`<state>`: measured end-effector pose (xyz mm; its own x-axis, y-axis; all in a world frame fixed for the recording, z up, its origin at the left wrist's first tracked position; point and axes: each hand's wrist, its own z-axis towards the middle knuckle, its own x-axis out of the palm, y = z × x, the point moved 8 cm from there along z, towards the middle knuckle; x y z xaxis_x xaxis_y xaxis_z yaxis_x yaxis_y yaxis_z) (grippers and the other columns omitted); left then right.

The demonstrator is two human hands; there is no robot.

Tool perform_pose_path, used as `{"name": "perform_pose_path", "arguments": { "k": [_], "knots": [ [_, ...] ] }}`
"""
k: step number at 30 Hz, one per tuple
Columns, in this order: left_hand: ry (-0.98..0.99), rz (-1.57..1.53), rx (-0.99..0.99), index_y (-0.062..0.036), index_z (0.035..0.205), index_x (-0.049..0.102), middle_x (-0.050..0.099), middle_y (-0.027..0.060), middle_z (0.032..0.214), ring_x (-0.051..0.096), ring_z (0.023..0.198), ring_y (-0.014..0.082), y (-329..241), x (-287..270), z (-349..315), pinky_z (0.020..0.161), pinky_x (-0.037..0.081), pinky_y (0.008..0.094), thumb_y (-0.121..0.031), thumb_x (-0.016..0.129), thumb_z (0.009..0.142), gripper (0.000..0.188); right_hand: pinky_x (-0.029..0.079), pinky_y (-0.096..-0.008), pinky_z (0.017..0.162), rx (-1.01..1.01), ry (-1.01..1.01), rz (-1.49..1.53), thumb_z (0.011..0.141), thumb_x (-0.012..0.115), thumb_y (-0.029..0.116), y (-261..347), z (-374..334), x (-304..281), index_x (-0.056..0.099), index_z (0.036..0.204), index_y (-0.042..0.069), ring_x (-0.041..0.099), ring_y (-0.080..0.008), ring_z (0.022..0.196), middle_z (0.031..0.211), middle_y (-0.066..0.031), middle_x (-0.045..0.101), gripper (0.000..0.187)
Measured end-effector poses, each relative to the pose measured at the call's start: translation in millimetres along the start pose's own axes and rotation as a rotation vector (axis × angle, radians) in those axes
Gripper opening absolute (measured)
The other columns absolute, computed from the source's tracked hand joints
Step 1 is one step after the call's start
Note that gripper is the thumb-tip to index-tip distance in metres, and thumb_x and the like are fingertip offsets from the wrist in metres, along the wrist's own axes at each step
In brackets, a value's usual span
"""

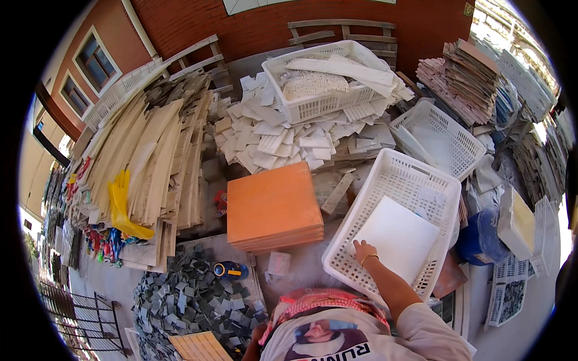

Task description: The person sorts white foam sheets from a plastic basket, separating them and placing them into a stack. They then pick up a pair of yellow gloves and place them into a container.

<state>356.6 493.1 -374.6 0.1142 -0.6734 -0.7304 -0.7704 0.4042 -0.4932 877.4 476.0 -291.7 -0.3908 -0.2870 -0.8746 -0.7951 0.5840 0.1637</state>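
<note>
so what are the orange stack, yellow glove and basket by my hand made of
Orange stack: perhaps clay or plastic, matte, with flat, even layers; unclear.
Glove: likely rubber, smooth and limp.
Basket: probably moulded plastic, satin, with regular slots.

The person wears a pale T-shirt (391, 344) with a loose short sleeve (430, 328). Its front carries a dark picture print (320, 347) and bold black lettering (356, 352). Red-and-white patterned cloth (301, 305) borders the shirt. A thin gold-coloured bracelet (369, 257) circles the wrist of the bare right hand (364, 251).
</note>
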Motion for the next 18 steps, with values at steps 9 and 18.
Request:
{"name": "perform_pose_path", "arguments": {
  "k": [9,18],
  "knots": [
    [-0.081,-0.184,-0.195,-0.0105,0.088,0.059,0.061,0.0159,0.083,0.060,0.076,0.0315,15.0,8.6,-35.0,0.062,0.046,0.0408,-0.035,0.049,0.077,0.028,0.047,-0.0386,0.075,0.028,0.008,-0.029,0.076,0.057,0.026,12.5,33.4,20.5,0.047,0.113,0.011,0.056,-0.0327,0.089,0.104,-0.0187,0.048,0.041],
    [-0.074,-0.240,-0.168,-0.0101,0.094,0.059,0.061,0.0174,0.087,0.059,0.083,0.0322,23.5,30.2,-32.0,0.067,0.046,0.0385,-0.032,0.053,0.076,0.029,0.047,-0.0404,0.078,-0.099,0.066,0.025,0.073,0.054,0.016,2.6,42.3,21.6,0.058,0.100,0.009,0.056,-0.0346,0.087,0.097,-0.0215,0.053,0.029]
  ]
}}
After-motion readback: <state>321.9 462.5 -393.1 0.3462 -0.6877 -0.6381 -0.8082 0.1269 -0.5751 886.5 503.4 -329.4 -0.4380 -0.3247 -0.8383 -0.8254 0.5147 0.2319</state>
